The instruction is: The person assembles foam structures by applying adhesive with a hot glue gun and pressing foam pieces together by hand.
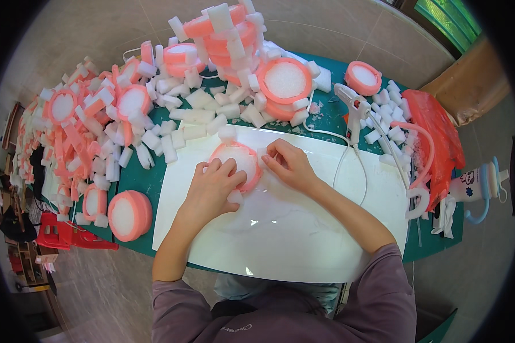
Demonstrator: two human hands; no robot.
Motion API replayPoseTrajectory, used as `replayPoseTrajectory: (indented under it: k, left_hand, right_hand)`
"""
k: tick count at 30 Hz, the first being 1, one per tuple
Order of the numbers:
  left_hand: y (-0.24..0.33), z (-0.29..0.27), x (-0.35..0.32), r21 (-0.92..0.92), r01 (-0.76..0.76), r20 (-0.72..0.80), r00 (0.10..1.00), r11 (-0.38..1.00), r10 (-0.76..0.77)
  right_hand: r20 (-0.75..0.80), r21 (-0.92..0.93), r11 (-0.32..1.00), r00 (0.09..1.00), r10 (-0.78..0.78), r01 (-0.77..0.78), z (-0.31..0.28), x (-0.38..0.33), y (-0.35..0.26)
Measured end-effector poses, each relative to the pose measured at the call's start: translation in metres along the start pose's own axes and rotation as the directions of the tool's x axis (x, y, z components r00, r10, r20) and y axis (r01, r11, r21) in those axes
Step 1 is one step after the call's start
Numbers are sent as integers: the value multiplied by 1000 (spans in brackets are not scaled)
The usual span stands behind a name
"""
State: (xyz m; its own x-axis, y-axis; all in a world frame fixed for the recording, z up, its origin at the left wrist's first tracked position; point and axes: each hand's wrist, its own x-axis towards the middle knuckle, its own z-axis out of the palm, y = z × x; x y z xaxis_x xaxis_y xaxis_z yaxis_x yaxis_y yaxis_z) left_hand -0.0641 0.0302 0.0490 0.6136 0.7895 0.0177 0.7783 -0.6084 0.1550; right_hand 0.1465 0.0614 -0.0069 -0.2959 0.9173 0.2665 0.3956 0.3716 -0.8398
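Note:
On a glossy white board [206, 246] lies a round foam disc [243, 160] with a white middle and a pink rim. Curled over its near left side, my left hand [212, 186] steadies it with fingertips on its face and edge. My right hand [289, 164] pinches a small white foam block [262, 154] against the disc's right edge. Another white foam block [228, 133] sits at the disc's far edge. One more white block [234, 197] shows by my left thumb, at the near edge.
A white glue gun [353, 108] with a cord stands beyond the board. Behind lie loose white foam blocks [200, 98] and stacked pink-rimmed discs [285, 80]. A pink foam roll [130, 215] sits left, a red plastic bag [438, 143] and a bottle [472, 183] right.

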Motion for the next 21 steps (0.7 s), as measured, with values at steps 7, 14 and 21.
replayPoseTrajectory:
  k: [7, 14, 21]
  left_hand:
    - [-1, 0, 0, -7, -1, 6, 1000, 1000, 1]
    - [-1, 1, 0, -6, -7, 3, 1000, 1000, 7]
    - [-2, 1, 1, -62, 9, 22, 1000, 998, -8]
  right_hand:
    - [-2, -4, 1000, 1000, -11, 11, 0, 0, -1]
    - [-4, -11, 1000, 1000, -13, 13, 0, 0, 2]
    - [-4, -10, 1000, 1000, -12, 12, 1, 0, 1]
